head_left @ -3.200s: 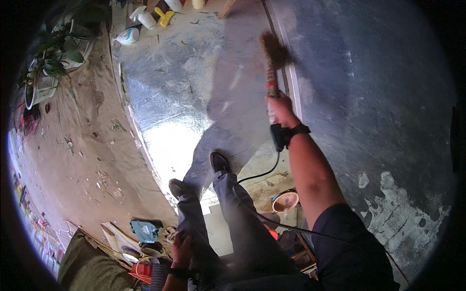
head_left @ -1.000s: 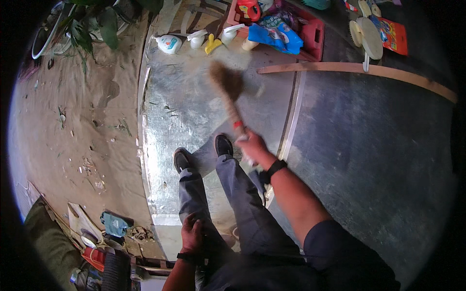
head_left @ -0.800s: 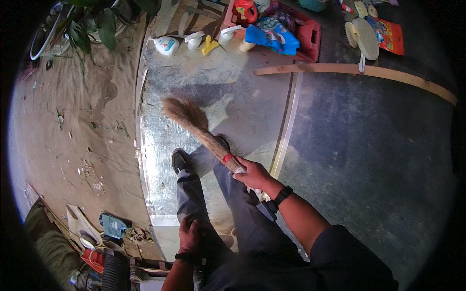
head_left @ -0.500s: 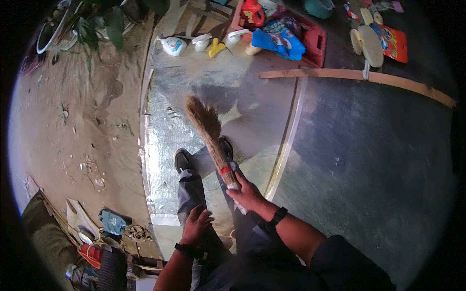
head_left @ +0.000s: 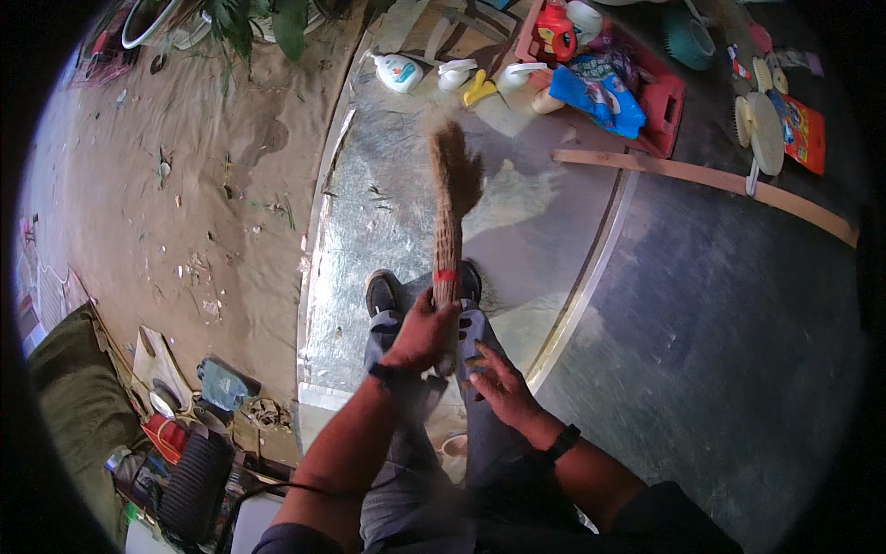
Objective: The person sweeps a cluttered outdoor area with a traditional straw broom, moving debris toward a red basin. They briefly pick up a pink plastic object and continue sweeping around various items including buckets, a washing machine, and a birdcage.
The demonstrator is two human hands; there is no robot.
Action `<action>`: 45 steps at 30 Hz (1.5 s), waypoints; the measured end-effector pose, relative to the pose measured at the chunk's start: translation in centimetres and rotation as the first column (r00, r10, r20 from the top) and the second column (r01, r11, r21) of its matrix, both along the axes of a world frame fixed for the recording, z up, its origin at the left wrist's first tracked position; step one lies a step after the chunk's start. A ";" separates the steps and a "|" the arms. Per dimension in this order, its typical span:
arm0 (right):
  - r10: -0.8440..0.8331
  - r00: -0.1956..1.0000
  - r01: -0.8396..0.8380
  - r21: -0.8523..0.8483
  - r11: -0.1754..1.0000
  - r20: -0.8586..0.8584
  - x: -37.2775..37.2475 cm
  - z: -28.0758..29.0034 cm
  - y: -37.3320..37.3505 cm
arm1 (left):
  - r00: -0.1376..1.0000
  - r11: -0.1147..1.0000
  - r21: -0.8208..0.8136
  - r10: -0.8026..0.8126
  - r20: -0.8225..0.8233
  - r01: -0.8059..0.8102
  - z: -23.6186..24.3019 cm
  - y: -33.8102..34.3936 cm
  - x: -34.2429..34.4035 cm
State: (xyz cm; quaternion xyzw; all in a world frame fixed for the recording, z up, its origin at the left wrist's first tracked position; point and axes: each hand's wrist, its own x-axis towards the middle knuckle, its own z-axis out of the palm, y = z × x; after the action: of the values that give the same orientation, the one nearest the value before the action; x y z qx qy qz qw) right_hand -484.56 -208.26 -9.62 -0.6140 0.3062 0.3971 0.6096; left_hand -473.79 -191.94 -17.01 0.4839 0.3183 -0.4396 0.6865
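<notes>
My left hand (head_left: pixel 420 342) is wrapped round the handle of a short straw broom (head_left: pixel 448 231) with a red band, held upright in the picture over my shoes, its bristles toward the bottles. My right hand (head_left: pixel 498 388) is just right of the handle's lower end, fingers apart and bent, holding nothing. My dark shoes (head_left: pixel 381 294) stand on a shiny silvery floor sheet (head_left: pixel 341 245), and there is a dark cord across my left forearm.
Bottles (head_left: pixel 397 72), a yellow scraper (head_left: pixel 478 88), a red crate (head_left: pixel 664 115) with packets and scrub brushes (head_left: pixel 766 129) lie ahead beside a wooden strip (head_left: pixel 697 175). Plants (head_left: pixel 258 23) are top left; bags, tools and a dark cloth (head_left: pixel 74 397) lie lower left.
The broom has passed from my right hand to my left and now points straight ahead. My right hand has let go; my left has risen from beside my leg.
</notes>
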 end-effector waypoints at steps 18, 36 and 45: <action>0.030 0.997 -0.025 0.064 0.998 -0.078 -1.4 -0.6 -1.0 | 0.999 0.965 0.261 -0.044 0.025 0.036 1.5 12.7 -6.4; 0.061 0.985 -0.059 0.017 0.998 -0.161 -0.5 -0.8 1.9 | 0.977 0.795 0.582 0.062 0.205 -0.173 3.0 27.0 -10.7; 0.158 0.967 -0.187 -0.135 0.973 -0.198 2.0 1.1 2.8 | 0.992 0.846 0.532 0.086 -0.087 -0.026 0.9 30.7 -13.0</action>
State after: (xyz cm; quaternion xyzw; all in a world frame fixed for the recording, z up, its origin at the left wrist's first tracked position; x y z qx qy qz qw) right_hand -482.53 -205.47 -8.55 -0.6433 0.3368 0.4798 0.4925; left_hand -486.78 -161.24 -16.16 0.6204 0.4776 -0.3400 0.5209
